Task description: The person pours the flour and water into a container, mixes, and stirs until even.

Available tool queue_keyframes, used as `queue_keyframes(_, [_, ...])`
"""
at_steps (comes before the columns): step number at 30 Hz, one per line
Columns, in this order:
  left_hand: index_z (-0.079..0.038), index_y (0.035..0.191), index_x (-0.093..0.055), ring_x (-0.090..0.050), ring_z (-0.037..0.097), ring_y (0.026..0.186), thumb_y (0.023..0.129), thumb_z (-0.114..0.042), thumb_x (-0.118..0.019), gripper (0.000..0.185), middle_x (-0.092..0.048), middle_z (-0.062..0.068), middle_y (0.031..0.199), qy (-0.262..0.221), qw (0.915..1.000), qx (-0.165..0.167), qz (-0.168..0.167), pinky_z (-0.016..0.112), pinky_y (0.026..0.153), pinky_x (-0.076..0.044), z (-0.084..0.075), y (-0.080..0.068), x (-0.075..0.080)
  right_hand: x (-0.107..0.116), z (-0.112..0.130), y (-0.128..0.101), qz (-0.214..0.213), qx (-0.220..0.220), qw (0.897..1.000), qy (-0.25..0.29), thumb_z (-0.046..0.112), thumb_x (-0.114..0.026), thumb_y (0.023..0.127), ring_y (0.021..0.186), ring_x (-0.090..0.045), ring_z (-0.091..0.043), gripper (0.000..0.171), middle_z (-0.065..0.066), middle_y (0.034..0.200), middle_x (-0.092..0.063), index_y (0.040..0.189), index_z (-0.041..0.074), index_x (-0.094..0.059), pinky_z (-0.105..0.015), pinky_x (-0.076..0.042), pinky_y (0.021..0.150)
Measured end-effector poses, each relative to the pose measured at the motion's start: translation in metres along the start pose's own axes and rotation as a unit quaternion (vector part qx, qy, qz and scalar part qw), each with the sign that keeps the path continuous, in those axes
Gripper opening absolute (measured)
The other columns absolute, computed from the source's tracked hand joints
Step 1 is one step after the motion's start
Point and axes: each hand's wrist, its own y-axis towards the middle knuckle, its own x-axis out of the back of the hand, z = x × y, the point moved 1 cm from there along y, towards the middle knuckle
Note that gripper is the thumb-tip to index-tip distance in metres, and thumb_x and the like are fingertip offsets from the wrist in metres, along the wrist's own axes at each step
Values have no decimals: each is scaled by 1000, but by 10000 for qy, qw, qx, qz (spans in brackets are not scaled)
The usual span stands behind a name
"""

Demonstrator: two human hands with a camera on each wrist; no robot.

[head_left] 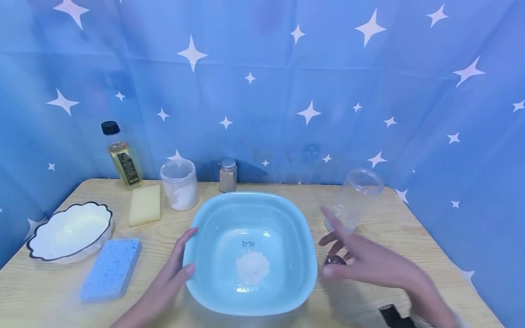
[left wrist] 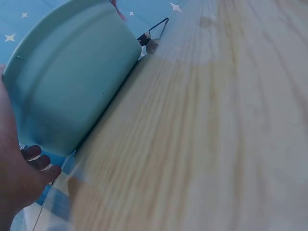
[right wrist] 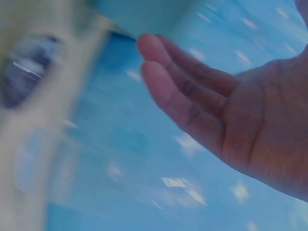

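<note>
A light blue basin (head_left: 254, 197) stands mid-table with a small heap of white powder (head_left: 253, 266) on its floor. My left hand (head_left: 174, 271) holds its left rim, thumb on the edge. In the left wrist view the fingers (left wrist: 36, 156) curl against the basin's outer wall (left wrist: 72, 82). My right hand (head_left: 361, 259) hovers right of the basin with straight, spread fingers and holds nothing. Its palm (right wrist: 226, 120) shows bare in the blurred right wrist view. Under its fingertips lies a small dark lid (head_left: 334, 260). An empty clear jar (head_left: 354, 198) stands just behind.
Along the back stand an oil bottle (head_left: 121, 157), a white jar of powder (head_left: 179, 184) and a small spice shaker (head_left: 228, 175). At left lie a yellow sponge (head_left: 145, 205), a blue sponge (head_left: 110, 269) and a white scalloped dish (head_left: 69, 232). A starred blue cloth backs the table.
</note>
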Motion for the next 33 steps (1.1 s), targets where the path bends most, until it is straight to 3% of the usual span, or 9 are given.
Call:
queue_keyframes(3, [-30,148,-13,-21,31,133,99,-8,-38,59,-7,9,153,78,9999,-109,51,24,92,-41,1,1,2,31,1,-13,-1068,337,9912,-706,16,-68,85,88,-59,-9,78,4,103,-61,148,22,-23,-26,-52,73])
queue_keyframes(6, [-28,149,-11,-20,27,135,98,-8,-38,61,-7,7,153,220,9995,-205,77,24,94,-38,4,0,2,61,-18,-21,-2105,-90,9711,-1120,15,-68,85,84,-60,-12,63,-1,95,-60,140,10,-38,-18,-50,68])
queue_keyframes(8, [-30,149,-11,-21,26,135,98,-10,-38,61,-8,6,153,298,9995,-70,20,23,95,-37,2,0,1,78,-36,-23,-2559,-726,9593,-950,20,-68,85,91,-58,-23,67,-13,105,-54,140,2,-33,-13,-47,64])
queue_keyframes(11, [-34,148,-10,-20,28,135,99,-14,-38,60,-8,4,153,339,9993,176,-35,23,94,-37,-1,0,0,98,-62,-19,-2899,-1511,9438,-490,29,-68,85,113,-42,-45,90,-29,132,-31,146,3,-6,-34,-49,81])
queue_keyframes(15, [-32,148,-11,-22,34,133,98,-12,-39,60,-8,5,153,317,9994,80,-74,25,93,-40,-2,2,0,108,-92,-3,-2525,-1643,9535,113,31,-62,89,131,-9,-51,103,-26,150,6,143,16,25,-71,-21,93])
queue_keyframes(20, [-32,148,-13,-19,33,135,98,-11,-38,59,-7,6,154,429,9989,65,-167,25,95,-37,1,1,-1,101,-113,9,-1624,-1418,9752,497,26,-58,92,133,-4,-49,100,-23,151,8,143,23,28,-72,-17,94])
queue_keyframes(24, [-32,148,-13,-19,35,135,98,-11,-38,59,-8,7,154,572,9981,93,-219,27,96,-36,0,1,-1,88,-119,16,-1527,-1100,9804,589,18,-64,88,131,-17,-48,101,-27,149,-10,146,25,18,-50,-36,99])
queue_keyframes(28, [-34,147,-12,-19,34,135,99,-16,-37,57,-8,5,154,646,9969,344,-278,40,99,-36,-2,3,-2,75,-122,28,-1658,-679,9810,743,12,-68,85,123,-37,-45,95,-26,142,-30,147,21,4,-19,-45,80])
queue_keyframes(33, [-37,146,-11,-19,34,136,100,-20,-36,55,-7,4,154,563,9963,600,-265,46,99,-36,-3,3,-2,65,-125,40,-1807,-618,9760,1048,15,-66,87,112,-53,-36,77,-27,133,-44,143,5,-15,-17,-46,80])
